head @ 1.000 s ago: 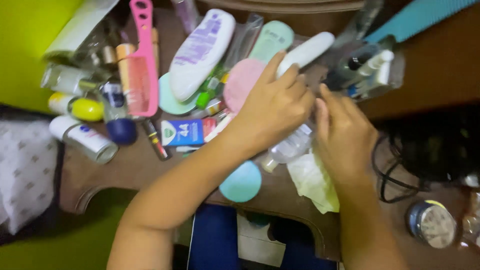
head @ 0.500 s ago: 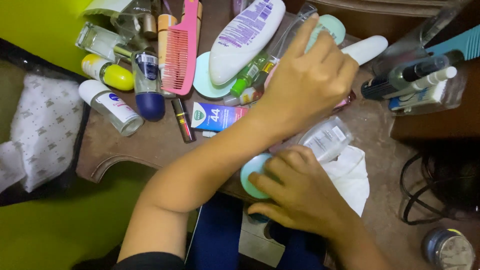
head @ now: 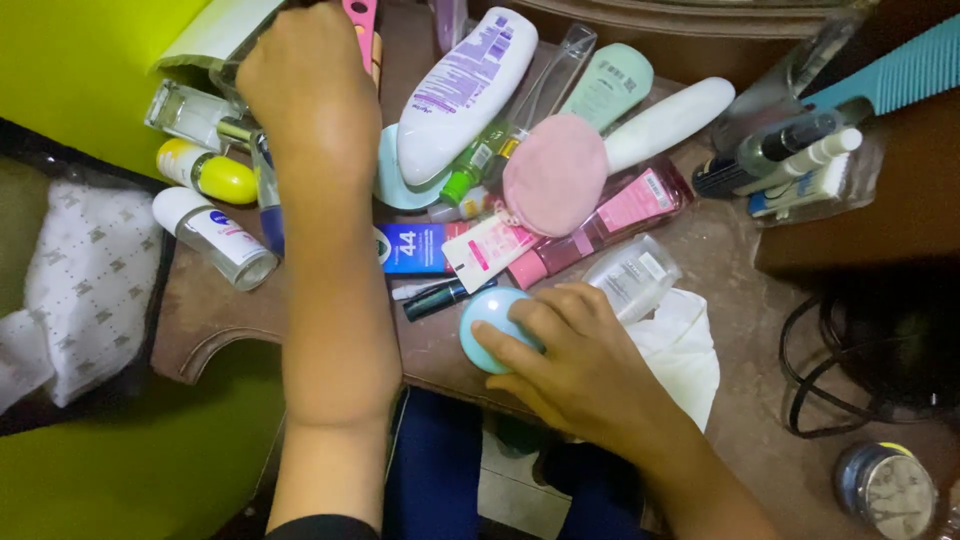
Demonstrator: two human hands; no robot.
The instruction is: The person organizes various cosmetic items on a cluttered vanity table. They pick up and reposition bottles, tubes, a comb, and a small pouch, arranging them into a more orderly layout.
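Head view: cluttered brown table (head: 740, 260).
Right hand (head: 570, 365): fingers pressed together on the light-blue round case (head: 487, 322), lower centre, steadying it.
Left hand (head: 300, 85): upper left over the pink comb (head: 358, 14); grip hidden, cannot tell.

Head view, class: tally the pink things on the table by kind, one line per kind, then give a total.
Pink comb: 1
Pink round pouch: 1
Bottle of pink liquid: 1
Pink and white sachet: 1
Total: 4
Left out: the light blue round case in the grip of the right hand.
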